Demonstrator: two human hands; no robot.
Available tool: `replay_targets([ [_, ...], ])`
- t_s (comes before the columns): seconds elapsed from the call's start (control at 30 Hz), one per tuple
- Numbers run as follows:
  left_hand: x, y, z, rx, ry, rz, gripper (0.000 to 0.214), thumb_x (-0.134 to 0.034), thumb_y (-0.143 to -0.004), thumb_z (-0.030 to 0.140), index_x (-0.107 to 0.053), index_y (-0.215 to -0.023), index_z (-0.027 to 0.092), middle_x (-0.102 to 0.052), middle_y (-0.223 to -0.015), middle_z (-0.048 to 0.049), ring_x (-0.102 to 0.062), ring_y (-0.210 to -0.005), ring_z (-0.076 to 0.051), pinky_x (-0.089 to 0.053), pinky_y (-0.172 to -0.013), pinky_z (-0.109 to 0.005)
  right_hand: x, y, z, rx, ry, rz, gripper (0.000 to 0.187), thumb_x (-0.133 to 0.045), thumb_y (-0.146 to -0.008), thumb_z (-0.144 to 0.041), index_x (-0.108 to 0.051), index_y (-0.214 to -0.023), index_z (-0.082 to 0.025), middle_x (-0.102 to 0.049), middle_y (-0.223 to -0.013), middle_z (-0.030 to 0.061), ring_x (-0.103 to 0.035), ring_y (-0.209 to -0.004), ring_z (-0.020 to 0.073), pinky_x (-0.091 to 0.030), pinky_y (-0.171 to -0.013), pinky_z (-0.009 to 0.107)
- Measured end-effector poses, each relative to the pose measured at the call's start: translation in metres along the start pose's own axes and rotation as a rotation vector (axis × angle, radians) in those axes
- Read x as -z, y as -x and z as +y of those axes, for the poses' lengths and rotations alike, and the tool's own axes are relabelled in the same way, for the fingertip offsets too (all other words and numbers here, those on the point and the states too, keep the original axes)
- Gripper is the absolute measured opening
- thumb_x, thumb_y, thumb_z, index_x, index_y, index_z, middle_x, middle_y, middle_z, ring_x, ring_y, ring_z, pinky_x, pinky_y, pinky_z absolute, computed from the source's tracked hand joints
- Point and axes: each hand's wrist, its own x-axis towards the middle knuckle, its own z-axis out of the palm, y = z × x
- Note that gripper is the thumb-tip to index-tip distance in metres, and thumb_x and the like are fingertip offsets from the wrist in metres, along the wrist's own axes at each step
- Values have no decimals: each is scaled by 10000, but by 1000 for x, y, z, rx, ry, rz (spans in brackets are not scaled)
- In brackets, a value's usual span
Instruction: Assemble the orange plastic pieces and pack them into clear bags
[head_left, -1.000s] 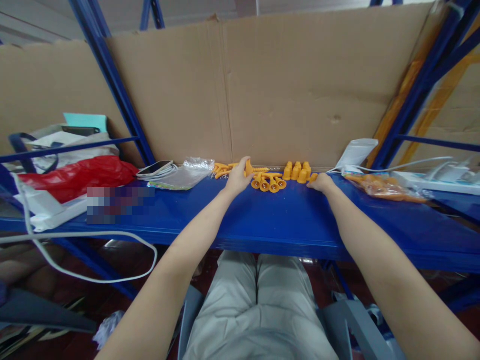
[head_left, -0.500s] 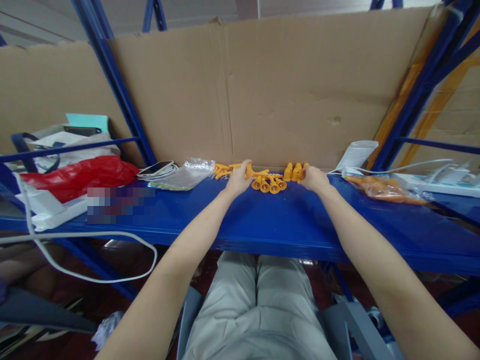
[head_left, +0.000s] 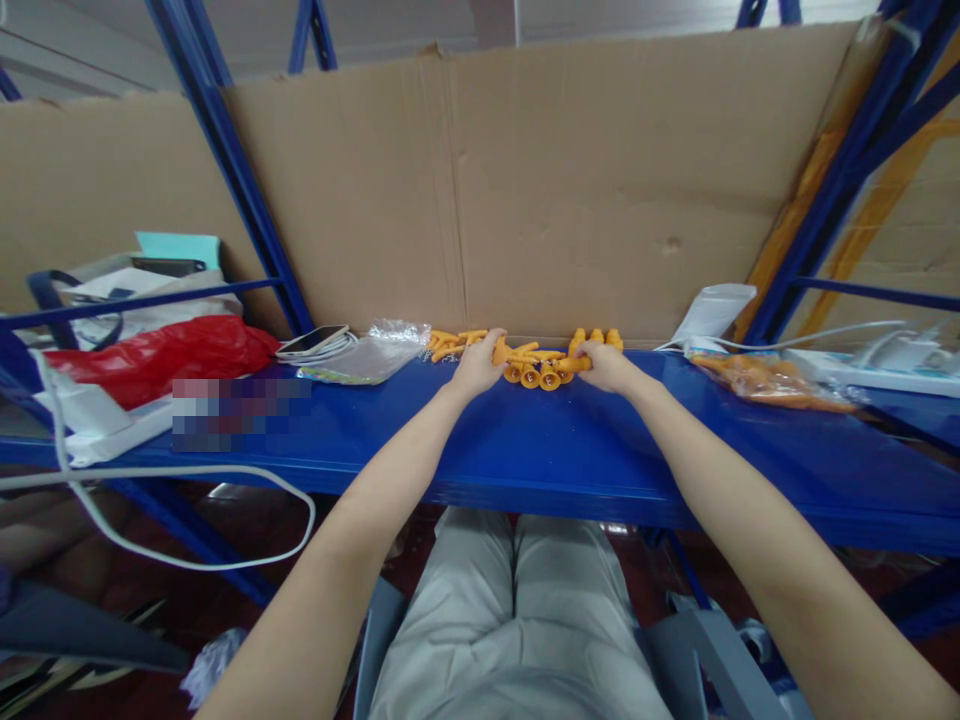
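Yellow horns [head_left: 531, 377], centre of frame; left hand [head_left: 475, 370], right hand [head_left: 606, 368] fingers each pinch one yellow piece [head_left: 499, 351].

At the blue counter [head_left: 559, 440], one yellow part [head_left: 499, 350] is gripped by the left hand [head_left: 476, 366], a second yellow part [head_left: 573, 365] by the right hand [head_left: 609, 367], with flared yellow pieces [head_left: 531, 378] between.

And here's the blue desk [head_left: 540, 450], smooth and glossy, its front edge running right across! Centre stage, flared yellow cones [head_left: 550, 380] lie with mouths facing the near edge; yellow caps [head_left: 597, 337] line up just behind, to the right. Over on the left, slim yellow pieces [head_left: 448, 345], then a clear plastic bag [head_left: 367, 358], then a phone [head_left: 319, 339] by white cable [head_left: 330, 350]! Far right, a bag of orange pieces [head_left: 772, 382] lies beside a white power strip [head_left: 892, 368].
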Motion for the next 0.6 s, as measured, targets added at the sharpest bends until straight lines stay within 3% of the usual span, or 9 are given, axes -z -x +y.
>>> replay_targets([
  [0.3,-2,-1,-5,-23,36,-24,548,-671,-735,110,-536,-1261,188,-713,-1007,-58,-690,-914,-207,-531,-905,-362,8,5,-11,53,-70,-12,305,-597,-803,-100,-648,-1093,-177,-684,-1201,131,-638,-1092,246,-437,-988,423],
  [0.6,0,-1,-3,5,78,-34,543,-679,-739,121,-534,-1261,165,-693,-960,-51,-688,-850,-192,-543,-840,-324,7,4,-6,-22,-1,-24,300,-591,-818,-145,-656,-1109,-176,-694,-1185,139,-643,-1094,275,-445,-993,456],
])
